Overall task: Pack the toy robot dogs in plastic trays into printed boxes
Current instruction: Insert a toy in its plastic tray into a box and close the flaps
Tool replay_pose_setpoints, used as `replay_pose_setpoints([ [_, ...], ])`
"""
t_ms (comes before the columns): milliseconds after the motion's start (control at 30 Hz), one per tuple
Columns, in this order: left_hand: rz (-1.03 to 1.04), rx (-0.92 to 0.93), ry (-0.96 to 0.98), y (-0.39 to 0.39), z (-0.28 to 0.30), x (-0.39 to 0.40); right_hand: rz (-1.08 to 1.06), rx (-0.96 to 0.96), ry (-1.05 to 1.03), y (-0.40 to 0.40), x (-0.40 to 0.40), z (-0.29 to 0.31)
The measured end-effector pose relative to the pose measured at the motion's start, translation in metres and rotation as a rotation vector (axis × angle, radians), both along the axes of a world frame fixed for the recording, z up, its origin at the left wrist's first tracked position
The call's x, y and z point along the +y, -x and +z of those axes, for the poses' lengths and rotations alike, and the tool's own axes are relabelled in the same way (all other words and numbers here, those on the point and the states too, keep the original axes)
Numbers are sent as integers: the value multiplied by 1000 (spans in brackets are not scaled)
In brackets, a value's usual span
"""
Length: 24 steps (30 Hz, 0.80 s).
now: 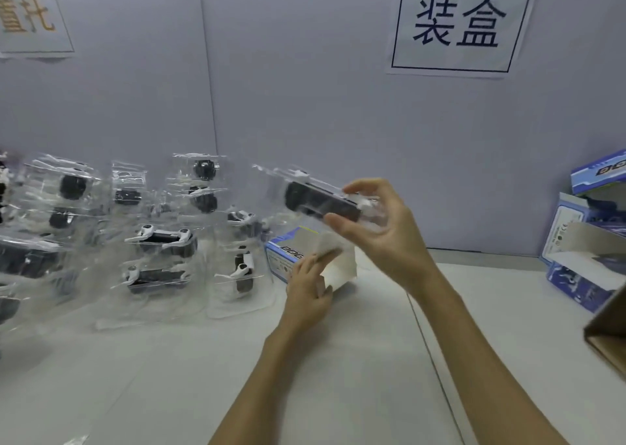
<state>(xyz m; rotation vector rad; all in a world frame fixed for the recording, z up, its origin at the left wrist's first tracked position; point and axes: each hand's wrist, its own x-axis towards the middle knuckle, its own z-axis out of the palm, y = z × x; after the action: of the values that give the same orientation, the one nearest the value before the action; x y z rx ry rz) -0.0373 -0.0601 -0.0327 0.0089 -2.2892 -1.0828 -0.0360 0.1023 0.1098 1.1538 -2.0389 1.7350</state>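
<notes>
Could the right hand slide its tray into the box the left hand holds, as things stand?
Probably yes. The right hand holds the tray just above the box, whose flap the left hand holds back; nothing lies between.

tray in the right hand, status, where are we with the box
Right hand holds the trayed toy dog in the air. Left hand grips the open box flap. Box on the table, still empty; path clear.
</notes>
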Motion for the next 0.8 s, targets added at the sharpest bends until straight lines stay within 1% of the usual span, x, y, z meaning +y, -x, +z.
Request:
replay_pose_setpoints([
  [100, -29, 53, -40, 1, 0, -6, 32, -88, 15, 7, 37, -10],
  [133, -27, 53, -98, 3, 0, -8, 41, -128, -5, 9, 51, -16],
  [233, -19, 75, -373, 1, 7, -15, 60, -238, -62, 16, 83, -37],
  [300, -67, 89, -435, -3, 11, -24, 64, -291, -74, 20, 94, -52],
  [433, -194, 58, -365, -12, 18, -30, 37, -353, -114, 29, 89, -79],
  [567, -286, 0, -269, -13, 12, -29, -5, -321, -141, 36, 77, -90],
  [700, -254, -49, -185, -11, 7, -31, -72, -281, -152, 45, 80, -97],
  [800, -230, -66, -102, -15, 8, -29, -165, -239, -166, 49, 81, -103],
])
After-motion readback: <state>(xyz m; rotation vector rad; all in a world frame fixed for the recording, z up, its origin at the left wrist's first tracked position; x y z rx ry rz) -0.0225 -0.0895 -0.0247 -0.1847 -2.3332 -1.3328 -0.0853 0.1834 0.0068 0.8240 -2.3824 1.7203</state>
